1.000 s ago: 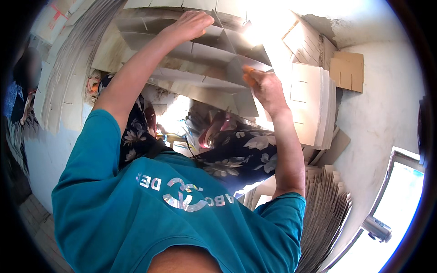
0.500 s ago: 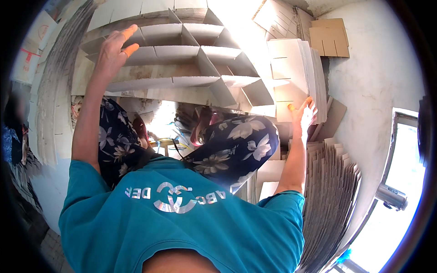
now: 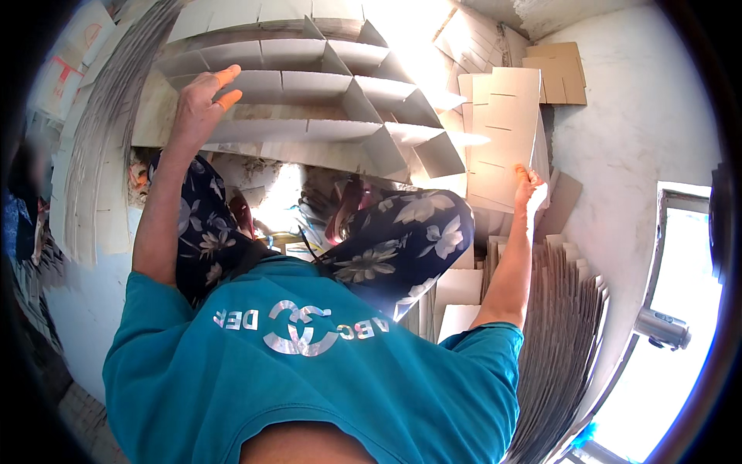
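The left hand lay flat on the cardboard grid on the lap, fingers spread; the right hand gripped a slotted strip beside it, likely the next to slot in, slots lined up

divider: pale grey cardboard cell-grid insert, assembled, under left hand
sheet: slotted pale cardboard strip, upright, above right hand
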`<action>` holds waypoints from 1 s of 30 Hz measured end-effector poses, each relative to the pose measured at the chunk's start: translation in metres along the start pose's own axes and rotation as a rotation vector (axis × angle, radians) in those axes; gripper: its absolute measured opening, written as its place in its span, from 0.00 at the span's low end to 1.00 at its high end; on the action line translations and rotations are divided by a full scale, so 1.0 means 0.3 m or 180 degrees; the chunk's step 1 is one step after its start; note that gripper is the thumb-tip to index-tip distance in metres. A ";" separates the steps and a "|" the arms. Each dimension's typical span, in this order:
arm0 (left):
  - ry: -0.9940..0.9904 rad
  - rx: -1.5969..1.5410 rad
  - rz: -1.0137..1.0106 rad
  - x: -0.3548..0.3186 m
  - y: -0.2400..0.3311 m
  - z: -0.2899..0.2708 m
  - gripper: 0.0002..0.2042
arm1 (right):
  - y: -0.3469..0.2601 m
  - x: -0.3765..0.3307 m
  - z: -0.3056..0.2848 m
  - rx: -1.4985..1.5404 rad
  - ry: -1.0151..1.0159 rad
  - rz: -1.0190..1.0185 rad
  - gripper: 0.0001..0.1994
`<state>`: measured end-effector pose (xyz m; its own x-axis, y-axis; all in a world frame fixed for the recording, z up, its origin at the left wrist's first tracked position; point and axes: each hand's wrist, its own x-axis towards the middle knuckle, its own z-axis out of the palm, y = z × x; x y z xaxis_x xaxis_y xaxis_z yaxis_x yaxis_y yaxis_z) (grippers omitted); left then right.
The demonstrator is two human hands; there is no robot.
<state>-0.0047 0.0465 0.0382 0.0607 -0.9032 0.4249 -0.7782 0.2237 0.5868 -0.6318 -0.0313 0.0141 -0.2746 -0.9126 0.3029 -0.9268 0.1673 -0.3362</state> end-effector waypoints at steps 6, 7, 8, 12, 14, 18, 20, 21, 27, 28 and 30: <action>-0.0009 -0.0005 0.0117 -0.036 0.028 -0.026 0.20 | -0.276 -0.019 -0.164 0.1316 0.1018 0.0194 0.18; -0.0194 0.0001 0.0157 -0.038 0.028 -0.018 0.21 | -0.300 -0.008 -0.181 0.1319 0.1291 0.0063 0.18; -0.0364 0.0074 0.0120 -0.054 0.016 -0.020 0.23 | -0.506 -0.065 -0.249 0.1737 0.1248 -0.0294 0.15; -0.0724 0.0165 0.0252 -0.097 0.030 0.003 0.24 | -0.803 -0.141 -0.320 0.1100 0.0901 -0.1229 0.09; -0.0823 0.0083 0.0245 -0.112 0.009 0.034 0.21 | -0.895 -0.181 -0.285 0.1474 0.0341 -0.1503 0.10; -0.0756 -0.0105 0.0358 -0.126 -0.009 0.086 0.14 | -1.024 -0.257 -0.159 0.2089 -0.0558 -0.2155 0.10; -0.0651 -0.0087 0.0415 -0.133 -0.008 0.092 0.11 | -1.094 -0.289 -0.113 0.2345 -0.0713 -0.2352 0.12; -0.0601 -0.0044 0.0457 -0.134 -0.004 0.091 0.10 | -1.126 -0.304 -0.092 0.2350 -0.0751 -0.2364 0.13; -0.0426 0.0063 0.0578 -0.124 0.001 0.100 0.07 | -1.221 -0.330 -0.071 0.1834 -0.0966 -0.2160 0.06; -0.0406 0.0103 0.0533 -0.124 0.005 0.100 0.07 | -1.238 -0.329 -0.085 0.1750 -0.1035 -0.2084 0.06; -0.0418 0.0117 0.0445 -0.117 -0.008 0.109 0.05 | -1.251 -0.322 -0.091 0.1609 -0.1192 -0.1982 0.05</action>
<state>-0.0255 0.0657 -0.0006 -0.1297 -0.9048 0.4055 -0.7959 0.3389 0.5017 -0.2646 0.0042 0.1352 0.4263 -0.8601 0.2801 -0.6317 -0.5048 -0.5883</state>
